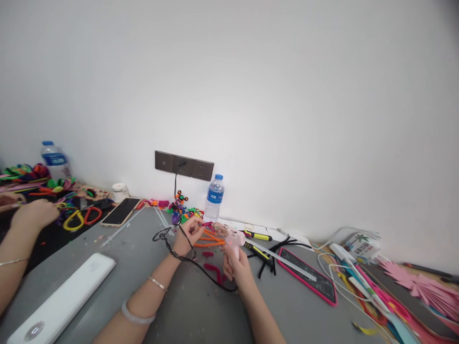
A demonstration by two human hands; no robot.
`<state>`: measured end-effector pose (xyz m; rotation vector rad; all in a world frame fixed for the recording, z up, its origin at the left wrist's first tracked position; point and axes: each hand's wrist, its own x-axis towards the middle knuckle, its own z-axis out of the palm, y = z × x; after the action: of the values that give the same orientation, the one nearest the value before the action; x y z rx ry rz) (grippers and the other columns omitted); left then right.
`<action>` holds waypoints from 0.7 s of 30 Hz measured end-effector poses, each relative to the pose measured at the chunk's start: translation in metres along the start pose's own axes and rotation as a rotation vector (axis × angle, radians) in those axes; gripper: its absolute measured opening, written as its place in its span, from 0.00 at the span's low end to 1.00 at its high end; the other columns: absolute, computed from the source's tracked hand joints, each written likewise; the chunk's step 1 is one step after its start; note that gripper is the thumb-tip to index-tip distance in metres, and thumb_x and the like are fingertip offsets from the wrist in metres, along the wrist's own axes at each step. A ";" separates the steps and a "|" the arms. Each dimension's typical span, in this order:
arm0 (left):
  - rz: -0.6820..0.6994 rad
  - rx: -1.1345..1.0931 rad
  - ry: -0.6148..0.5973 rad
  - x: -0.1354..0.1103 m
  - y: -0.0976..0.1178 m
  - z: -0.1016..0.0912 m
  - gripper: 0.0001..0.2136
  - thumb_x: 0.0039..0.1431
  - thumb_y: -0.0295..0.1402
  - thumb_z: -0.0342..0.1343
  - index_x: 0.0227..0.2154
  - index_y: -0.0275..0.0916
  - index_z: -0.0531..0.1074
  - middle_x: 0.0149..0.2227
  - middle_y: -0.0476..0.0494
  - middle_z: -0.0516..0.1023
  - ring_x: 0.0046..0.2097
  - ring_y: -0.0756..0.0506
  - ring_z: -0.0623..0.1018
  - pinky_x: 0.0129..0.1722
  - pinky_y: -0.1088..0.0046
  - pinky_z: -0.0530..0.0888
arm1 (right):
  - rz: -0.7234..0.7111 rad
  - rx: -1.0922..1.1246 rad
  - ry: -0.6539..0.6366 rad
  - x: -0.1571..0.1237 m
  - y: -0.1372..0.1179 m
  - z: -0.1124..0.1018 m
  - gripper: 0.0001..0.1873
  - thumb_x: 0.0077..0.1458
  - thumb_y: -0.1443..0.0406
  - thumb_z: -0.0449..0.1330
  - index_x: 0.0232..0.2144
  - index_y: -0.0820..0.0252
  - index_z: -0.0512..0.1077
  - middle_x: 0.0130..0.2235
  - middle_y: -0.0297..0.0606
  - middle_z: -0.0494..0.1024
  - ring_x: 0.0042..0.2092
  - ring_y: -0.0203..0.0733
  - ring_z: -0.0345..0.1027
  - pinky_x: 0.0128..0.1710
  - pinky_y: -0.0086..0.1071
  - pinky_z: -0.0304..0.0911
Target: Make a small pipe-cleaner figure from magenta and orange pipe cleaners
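Note:
My right hand (237,267) is wrapped round the handle of a white hot glue gun (234,237), with a long clear glue stick (279,258) running out of its back end. The nozzle points left. My left hand (188,235) pinches a small dark-pink pipe cleaner piece (208,223) right by the nozzle; its full shape is too small to make out. A black power cord (201,268) loops over my left wrist to the gun's grip. Below the hands lie more dark-pink pieces (214,272), and orange pipe cleaners (210,237) rest behind them.
A water bottle (214,198) stands by the wall under the socket panel (184,166). Pink-cased phone (308,277), yellow-black cutter (258,252) and black pipe cleaners (276,246) lie right. A long white device (64,301) lies left, near another person's hand (34,215) and scissors (73,220).

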<state>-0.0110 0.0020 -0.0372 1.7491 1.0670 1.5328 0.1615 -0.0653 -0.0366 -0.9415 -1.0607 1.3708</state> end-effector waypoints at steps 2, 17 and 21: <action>0.002 -0.003 0.003 0.000 0.001 0.000 0.04 0.54 0.34 0.55 0.29 0.39 0.69 0.18 0.60 0.51 0.19 0.53 0.55 0.22 0.78 0.54 | -0.004 -0.014 0.013 0.001 0.003 -0.001 0.23 0.48 0.46 0.61 0.25 0.60 0.65 0.10 0.19 0.55 0.10 0.25 0.43 0.09 0.22 0.43; -0.051 -0.069 -0.013 0.001 0.001 0.002 0.05 0.53 0.34 0.56 0.28 0.39 0.68 0.18 0.60 0.51 0.20 0.53 0.55 0.22 0.78 0.53 | -0.064 0.142 0.156 0.006 -0.008 -0.004 0.26 0.45 0.45 0.62 0.34 0.60 0.67 0.10 0.18 0.56 0.10 0.26 0.45 0.11 0.22 0.40; -0.080 -0.083 -0.034 0.000 0.004 0.004 0.05 0.53 0.35 0.55 0.29 0.38 0.67 0.18 0.60 0.52 0.20 0.54 0.56 0.21 0.78 0.54 | -0.095 0.295 0.022 -0.003 -0.033 0.006 0.18 0.51 0.49 0.59 0.30 0.57 0.64 0.13 0.19 0.55 0.12 0.25 0.40 0.14 0.22 0.40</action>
<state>-0.0065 0.0000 -0.0343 1.6504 1.0294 1.4725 0.1652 -0.0688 -0.0032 -0.6792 -0.8468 1.3889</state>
